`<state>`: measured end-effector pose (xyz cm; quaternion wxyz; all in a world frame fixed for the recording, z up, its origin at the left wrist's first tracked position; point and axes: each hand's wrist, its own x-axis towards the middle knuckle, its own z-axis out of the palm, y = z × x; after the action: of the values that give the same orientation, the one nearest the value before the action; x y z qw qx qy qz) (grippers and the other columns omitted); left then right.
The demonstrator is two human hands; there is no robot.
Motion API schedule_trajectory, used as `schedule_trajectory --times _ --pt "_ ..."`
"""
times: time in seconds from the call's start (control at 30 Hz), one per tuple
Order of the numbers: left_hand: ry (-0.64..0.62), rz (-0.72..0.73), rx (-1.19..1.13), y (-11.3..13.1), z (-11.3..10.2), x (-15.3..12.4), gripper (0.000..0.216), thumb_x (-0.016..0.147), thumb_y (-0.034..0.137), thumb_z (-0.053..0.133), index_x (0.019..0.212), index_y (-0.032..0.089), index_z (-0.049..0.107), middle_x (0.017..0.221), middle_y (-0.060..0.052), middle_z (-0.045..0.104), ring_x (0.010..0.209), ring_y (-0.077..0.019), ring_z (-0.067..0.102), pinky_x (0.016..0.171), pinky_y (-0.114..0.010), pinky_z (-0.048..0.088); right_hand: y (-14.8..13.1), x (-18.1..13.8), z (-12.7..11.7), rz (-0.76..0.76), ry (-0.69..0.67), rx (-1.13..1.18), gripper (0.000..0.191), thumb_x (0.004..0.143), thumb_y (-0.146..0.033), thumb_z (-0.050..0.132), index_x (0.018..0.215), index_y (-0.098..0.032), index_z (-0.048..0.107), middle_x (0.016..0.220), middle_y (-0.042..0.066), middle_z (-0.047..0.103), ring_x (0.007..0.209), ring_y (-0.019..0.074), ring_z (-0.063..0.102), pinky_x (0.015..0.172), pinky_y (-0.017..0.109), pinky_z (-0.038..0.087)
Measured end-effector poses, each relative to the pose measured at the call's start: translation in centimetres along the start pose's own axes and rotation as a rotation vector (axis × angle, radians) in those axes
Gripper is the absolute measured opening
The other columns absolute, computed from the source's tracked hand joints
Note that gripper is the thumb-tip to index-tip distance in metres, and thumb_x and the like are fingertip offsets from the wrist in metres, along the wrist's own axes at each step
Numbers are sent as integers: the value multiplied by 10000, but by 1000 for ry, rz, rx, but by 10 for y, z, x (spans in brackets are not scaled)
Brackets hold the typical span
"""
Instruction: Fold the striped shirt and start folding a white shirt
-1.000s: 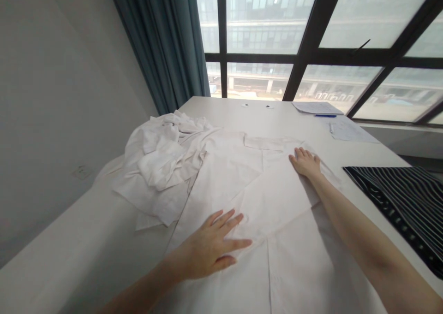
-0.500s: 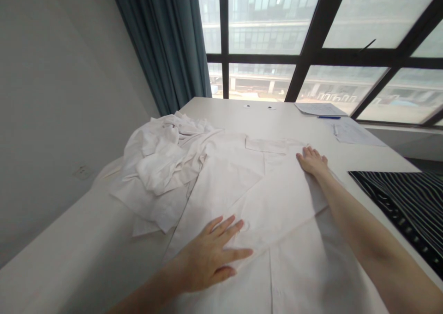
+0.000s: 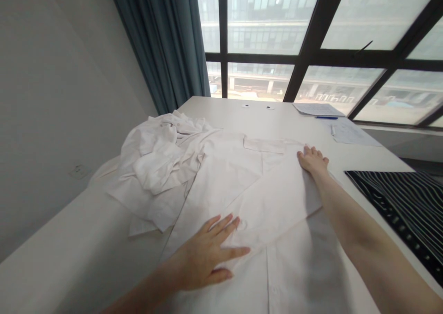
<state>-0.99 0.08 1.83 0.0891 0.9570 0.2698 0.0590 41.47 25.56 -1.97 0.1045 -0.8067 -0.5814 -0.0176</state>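
A white shirt [image 3: 277, 189] lies spread on the white table, its button placket running toward me and a folded sleeve with its cuff lying across the far part. My left hand [image 3: 211, 254] rests flat on the near left of the shirt, fingers spread. At the far right edge of the shirt, my right hand [image 3: 313, 160] lies palm down with its fingers a little bent and apart. Neither hand grips anything that I can see. Left of the spread shirt is a crumpled heap of white cloth [image 3: 159, 157], touching it.
Black striped cloth [image 3: 398, 208] lies on the right of the table [image 3: 221, 113]. Papers [image 3: 318, 109] and a blue pen [image 3: 326, 117] are at the far right. A wall [image 3: 69, 97] stands to the left, with a dark teal curtain [image 3: 166, 42] and large windows behind the table.
My view has shifted very slightly. Both hands stay almost where they were on the shirt, and the cloth lies as before.
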Motion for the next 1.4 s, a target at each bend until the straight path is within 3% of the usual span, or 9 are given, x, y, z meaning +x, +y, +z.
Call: schedule_trajectory --times 0.1,0.23,0.37,0.47,0.6,0.9,1.1,1.27,1.4 --pt "23 -2 12 0 0 0 639 906 444 577 1479 415 297 1615 -55 113 1446 -314 241 1147 -471 242 -7 -8 -5 13 60 -6 684 945 -501 220 1471 -85 353 1552 218 272 1405 400 251 1073 641 213" --pt "29 -5 8 1 1 1 666 921 503 525 1508 339 259 1606 -94 144 1454 -308 218 1155 -469 225 -30 -43 -9 -138 137 5 662 943 -455 292 1500 -98 267 1572 197 235 1426 370 225 1091 614 224" --pt "43 -100 25 3 6 3 685 980 488 394 1547 226 113 1590 -124 204 1464 -265 194 1161 -423 233 -60 -120 -10 -443 61 115 619 959 -454 294 1517 -194 230 1533 178 341 1382 335 351 1030 574 369" --pt "96 -145 67 5 10 5 666 994 431 383 1546 188 101 1586 -131 217 1465 -260 189 1164 -414 231 -73 -185 -14 -728 -17 165 621 962 -485 334 1530 -266 211 1557 98 320 1413 291 312 1084 527 336" --pt "106 -154 113 7 12 6 669 981 461 405 1539 191 151 1585 -132 221 1463 -280 193 1159 -432 229 -70 -225 -23 -804 -73 141 576 981 -463 310 1519 -259 269 1561 62 313 1433 260 276 1126 492 287" --pt "75 -165 122 5 14 3 749 951 559 413 1544 202 126 1589 -142 199 1468 -288 169 1160 -448 205 7 -158 -24 -498 -37 -45 562 975 -501 266 1484 -276 346 1544 49 351 1419 255 310 1116 503 299" --pt "66 -188 101 5 14 2 771 932 592 427 1544 232 127 1595 -111 196 1469 -282 168 1165 -459 192 62 -119 -20 -326 26 -111 570 984 -462 232 1451 -181 396 1515 84 402 1402 250 341 1122 492 294" --pt "96 -186 122 3 15 2 746 927 591 440 1530 233 187 1581 -92 253 1456 -271 211 1161 -447 202 75 -114 -15 -268 107 -63 556 985 -451 250 1388 -139 472 1460 130 473 1345 279 424 1085 524 340" --pt "255 -275 141 -7 17 5 559 957 388 476 1455 176 334 1486 -118 419 1377 -255 357 1118 -425 274 77 -116 -16 -290 286 3 502 969 -366 313 1314 -75 533 1383 197 535 1300 295 473 1076 524 353"
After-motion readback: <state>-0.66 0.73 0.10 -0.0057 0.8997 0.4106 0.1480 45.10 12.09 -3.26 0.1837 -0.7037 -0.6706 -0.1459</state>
